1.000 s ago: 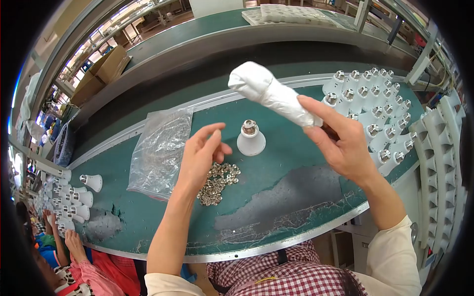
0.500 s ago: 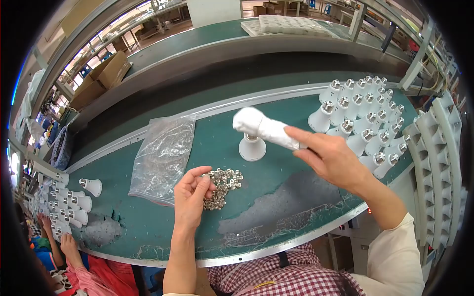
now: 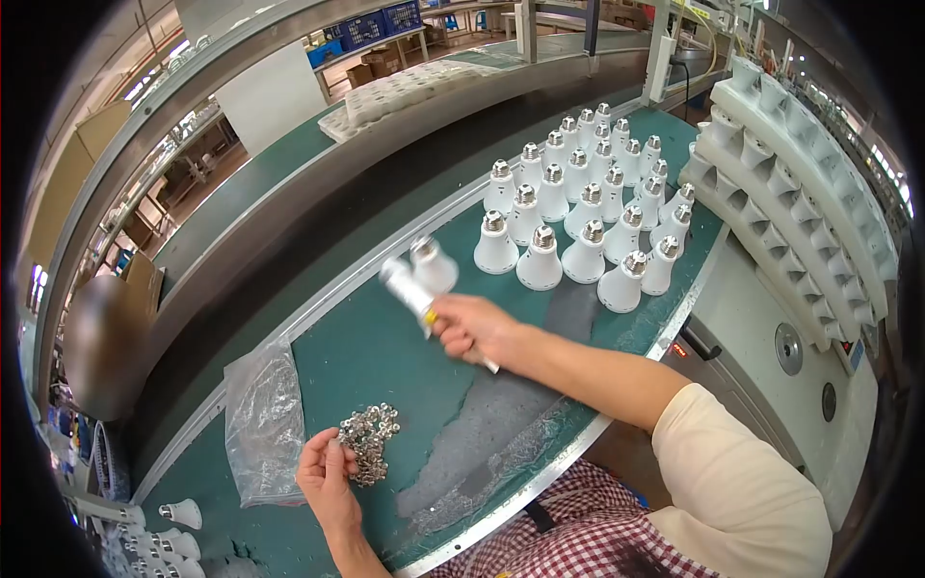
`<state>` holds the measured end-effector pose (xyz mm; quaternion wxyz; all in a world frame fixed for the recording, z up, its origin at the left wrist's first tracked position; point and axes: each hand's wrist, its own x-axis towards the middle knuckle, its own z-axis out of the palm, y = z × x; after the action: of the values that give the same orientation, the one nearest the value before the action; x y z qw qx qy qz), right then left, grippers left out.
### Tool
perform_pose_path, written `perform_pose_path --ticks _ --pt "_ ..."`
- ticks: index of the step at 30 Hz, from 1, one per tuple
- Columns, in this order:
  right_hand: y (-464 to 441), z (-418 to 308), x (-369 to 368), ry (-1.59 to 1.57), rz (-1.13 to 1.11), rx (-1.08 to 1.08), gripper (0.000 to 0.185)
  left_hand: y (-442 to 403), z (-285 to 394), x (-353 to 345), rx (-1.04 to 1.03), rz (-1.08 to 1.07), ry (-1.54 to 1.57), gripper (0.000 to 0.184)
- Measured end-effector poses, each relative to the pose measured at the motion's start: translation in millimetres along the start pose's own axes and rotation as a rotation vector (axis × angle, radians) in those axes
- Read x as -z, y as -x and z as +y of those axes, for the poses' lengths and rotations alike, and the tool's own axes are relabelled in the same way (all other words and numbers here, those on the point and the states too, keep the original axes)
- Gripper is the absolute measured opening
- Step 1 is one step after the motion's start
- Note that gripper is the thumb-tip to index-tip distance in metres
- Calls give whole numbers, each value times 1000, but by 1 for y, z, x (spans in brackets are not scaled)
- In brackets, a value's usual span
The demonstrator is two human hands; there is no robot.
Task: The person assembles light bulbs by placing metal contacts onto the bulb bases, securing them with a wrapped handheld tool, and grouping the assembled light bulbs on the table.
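My right hand point(image 3: 474, 328) is closed around the handle of a white-wrapped hammer point(image 3: 409, 294), blurred by motion. Just beyond its head stands one white LED bulb point(image 3: 436, 270), base up, also smeared; whether the two touch I cannot tell. At the near left, my left hand point(image 3: 328, 474) has its thumb and fingers pinched together beside a pile of small metal contact caps point(image 3: 368, 438). Anything between those fingertips is too small to make out. A clear plastic bag point(image 3: 263, 419) lies flat on the green bench, left of the pile.
Several white bulbs point(image 3: 583, 255) stand base up in rows at the right. More bulbs point(image 3: 178, 549) are at the lower left. Stacked white trays of cones point(image 3: 771, 197) rise beyond the right edge. A metal rail point(image 3: 332, 301) borders the bench point(image 3: 385, 347).
The view has turned right, shifting the bench leftward in the picture. The hammer has swung lower and now lies left of the single bulb. My left hand stays by the caps.
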<state>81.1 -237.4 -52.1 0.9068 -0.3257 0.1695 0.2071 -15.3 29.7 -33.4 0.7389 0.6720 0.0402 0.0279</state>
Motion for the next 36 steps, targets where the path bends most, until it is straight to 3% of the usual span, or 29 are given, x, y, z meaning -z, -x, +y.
perform_pose_path --ticks 8,18,21,22,25,27,32,36 --pt "1 -45 22 -104 170 214 13 1 -3 4 -9 -37 -64 13" --pt "2 -76 53 113 253 334 8 5 1 2 -4 -81 -56 14" --pt "-4 -82 85 -92 8 223 8 6 2 -3 -7 -118 -98 15" --pt "-10 -83 99 -45 -169 185 9 10 7 -3 71 -111 -62 16" --pt "5 -77 78 394 141 349 17 10 20 2 -13 -110 -136 19" --pt "7 -73 74 606 158 430 17 9 26 20 -102 -99 -99 25" --pt "7 -63 62 806 264 526 36 0 49 125 -363 536 -363 31" --pt "5 -59 55 883 258 538 36 -23 28 266 -219 1182 -775 54"
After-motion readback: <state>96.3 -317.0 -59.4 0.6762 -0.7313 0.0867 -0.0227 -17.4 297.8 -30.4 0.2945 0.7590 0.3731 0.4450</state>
